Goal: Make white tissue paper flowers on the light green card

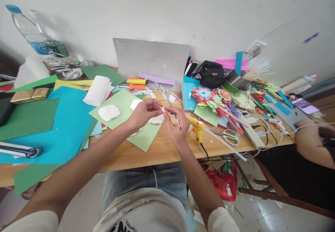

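A small white piece (162, 109) is pinched between the fingertips of my left hand (147, 112) and my right hand (178, 125), which meet above the table. A thin blue brush (170, 102) passes by my right hand's fingers; whether they grip it is unclear. Beneath my hands lies a light green sheet (146, 139) bearing several white cut shapes, one of them (109, 113) at its left, others partly hidden by my left hand. Just right of my right hand is a yellow glue gun (198, 129).
Scissors (230, 136), paper flowers (204, 95) and a power strip (252, 136) lie to the right. A blue sheet (62, 120) and a stapler (21, 150) are at left. A grey board (151, 59) leans on the wall. Another person's arm (314, 141) is far right.
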`<action>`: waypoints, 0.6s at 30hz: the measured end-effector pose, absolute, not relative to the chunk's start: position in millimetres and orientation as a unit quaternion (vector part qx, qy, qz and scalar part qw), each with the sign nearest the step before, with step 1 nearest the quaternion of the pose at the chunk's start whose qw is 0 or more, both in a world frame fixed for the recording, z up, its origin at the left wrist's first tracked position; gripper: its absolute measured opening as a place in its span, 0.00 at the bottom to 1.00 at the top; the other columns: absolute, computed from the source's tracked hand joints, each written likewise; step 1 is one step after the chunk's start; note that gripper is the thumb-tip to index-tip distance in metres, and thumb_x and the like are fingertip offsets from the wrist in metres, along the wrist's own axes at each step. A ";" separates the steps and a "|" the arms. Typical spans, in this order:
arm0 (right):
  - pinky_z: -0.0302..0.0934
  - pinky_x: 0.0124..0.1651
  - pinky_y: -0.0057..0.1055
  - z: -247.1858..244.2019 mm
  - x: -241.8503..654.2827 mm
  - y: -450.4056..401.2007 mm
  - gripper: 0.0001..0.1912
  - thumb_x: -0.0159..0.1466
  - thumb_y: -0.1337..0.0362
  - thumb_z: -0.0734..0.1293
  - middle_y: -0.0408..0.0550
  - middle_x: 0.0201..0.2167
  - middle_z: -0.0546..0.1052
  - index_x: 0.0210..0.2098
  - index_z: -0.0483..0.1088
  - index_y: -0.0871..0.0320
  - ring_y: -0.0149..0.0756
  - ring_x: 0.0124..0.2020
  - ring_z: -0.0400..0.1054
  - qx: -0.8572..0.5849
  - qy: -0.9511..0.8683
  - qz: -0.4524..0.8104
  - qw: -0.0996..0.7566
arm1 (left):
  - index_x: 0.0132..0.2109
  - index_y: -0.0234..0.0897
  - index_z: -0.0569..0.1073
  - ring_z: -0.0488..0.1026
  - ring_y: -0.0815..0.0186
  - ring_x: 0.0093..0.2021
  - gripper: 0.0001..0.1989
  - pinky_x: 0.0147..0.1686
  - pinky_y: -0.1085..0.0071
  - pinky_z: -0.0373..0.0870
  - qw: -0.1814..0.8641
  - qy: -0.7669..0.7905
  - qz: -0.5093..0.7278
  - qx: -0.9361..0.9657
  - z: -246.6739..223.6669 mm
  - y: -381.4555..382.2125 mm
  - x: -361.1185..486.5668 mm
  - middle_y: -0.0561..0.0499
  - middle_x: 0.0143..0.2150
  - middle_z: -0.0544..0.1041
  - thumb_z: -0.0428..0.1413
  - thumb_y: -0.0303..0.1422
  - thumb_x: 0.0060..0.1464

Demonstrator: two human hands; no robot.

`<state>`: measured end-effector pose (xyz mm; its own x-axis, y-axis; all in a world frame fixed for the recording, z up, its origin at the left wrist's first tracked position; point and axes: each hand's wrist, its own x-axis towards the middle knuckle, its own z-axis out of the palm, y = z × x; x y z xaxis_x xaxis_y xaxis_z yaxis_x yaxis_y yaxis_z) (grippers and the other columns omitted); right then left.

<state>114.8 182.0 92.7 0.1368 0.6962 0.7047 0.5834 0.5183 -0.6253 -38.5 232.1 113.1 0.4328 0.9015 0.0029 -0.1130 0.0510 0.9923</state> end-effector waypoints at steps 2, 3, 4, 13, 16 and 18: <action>0.69 0.45 0.35 90.2 113.0 180.0 0.05 0.65 0.64 0.67 0.47 0.37 0.79 0.41 0.72 0.55 0.36 0.39 0.73 -0.498 -0.632 0.080 0.588 | 0.42 0.36 0.73 0.73 0.66 0.37 0.17 0.39 0.69 0.66 0.613 0.346 0.412 0.579 111.2 230.9 -37.8 0.52 0.33 0.76 0.65 0.36 0.46; 0.69 0.44 0.35 89.1 112.1 179.4 0.05 0.64 0.63 0.67 0.47 0.37 0.78 0.40 0.72 0.55 0.35 0.38 0.73 -0.501 -0.620 0.094 0.596 | 0.42 0.36 0.73 0.74 0.66 0.38 0.17 0.39 0.68 0.67 0.603 0.346 0.413 0.588 110.4 230.6 -37.4 0.52 0.33 0.76 0.65 0.37 0.46; 0.69 0.44 0.35 88.0 111.1 179.2 0.05 0.64 0.63 0.67 0.46 0.36 0.78 0.39 0.73 0.55 0.35 0.38 0.73 -0.505 -0.608 0.106 0.603 | 0.43 0.36 0.73 0.74 0.65 0.38 0.17 0.40 0.68 0.67 0.594 0.347 0.412 0.597 110.0 230.5 -37.0 0.51 0.33 0.76 0.65 0.37 0.47; 0.70 0.44 0.34 86.0 99.8 192.7 0.06 0.62 0.60 0.69 0.45 0.33 0.77 0.36 0.73 0.56 0.34 0.36 0.73 -0.486 -0.532 0.176 0.670 | 0.34 0.36 0.79 0.74 0.62 0.40 0.16 0.45 0.65 0.67 0.489 0.402 0.377 0.676 124.2 239.6 -43.5 0.48 0.37 0.80 0.62 0.45 0.49; 0.70 0.46 0.35 85.2 98.3 192.5 0.07 0.63 0.60 0.68 0.46 0.35 0.78 0.38 0.73 0.56 0.35 0.38 0.74 -0.487 -0.533 0.175 0.669 | 0.32 0.36 0.78 0.73 0.62 0.39 0.15 0.44 0.65 0.67 0.479 0.419 0.368 0.679 123.9 240.6 -44.7 0.49 0.34 0.79 0.61 0.45 0.50; 0.70 0.47 0.35 82.9 101.9 187.1 0.07 0.65 0.60 0.66 0.47 0.38 0.79 0.40 0.73 0.56 0.36 0.40 0.75 -0.494 -0.540 0.164 0.661 | 0.32 0.36 0.77 0.73 0.62 0.39 0.15 0.44 0.65 0.67 0.465 0.431 0.362 0.683 118.5 239.7 -46.1 0.49 0.35 0.79 0.60 0.45 0.50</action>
<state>101.9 187.1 82.9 0.3626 0.7508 0.5521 0.3166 0.4579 -0.8307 -46.1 239.7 118.5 0.3664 0.9257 0.0941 0.2524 -0.1963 0.9475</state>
